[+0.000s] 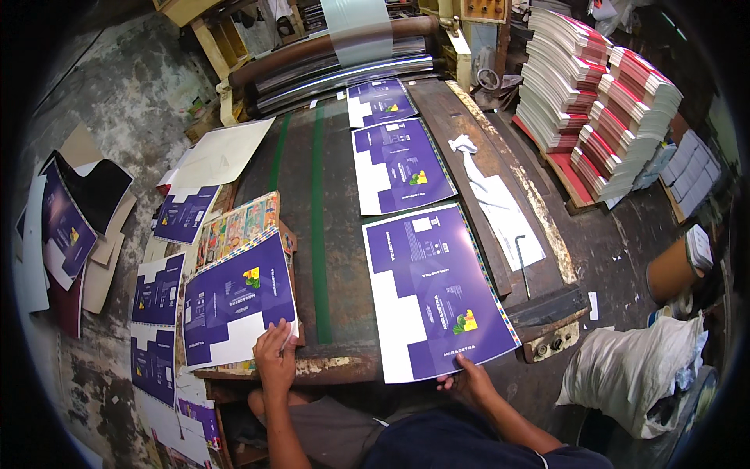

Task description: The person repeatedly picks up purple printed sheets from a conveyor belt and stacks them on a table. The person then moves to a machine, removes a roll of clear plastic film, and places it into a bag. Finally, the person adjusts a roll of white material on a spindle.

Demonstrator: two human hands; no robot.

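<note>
A purple and white printed sheet (437,289) lies at the near end of the machine bed. My right hand (473,381) pinches its near edge, thumb on top and fingers partly hidden underneath. Ahead of it, a second printed sheet (402,168) and a third sheet (380,102) lie in a row toward the rollers. To the left, a similar sheet (241,301) rests on a pile at the bed's side. Across its white near corner my left hand (276,352) lies with fingers stretched out, touching the paper.
Dark rollers (336,59) span the bed's far end. Green strips (318,227) run along the bed. A bent metal rod (522,262) and white paper (504,211) lie on the right. Beyond are tall red-and-white stacks (566,78) and a white sack (633,371). More sheets (156,289) lie left.
</note>
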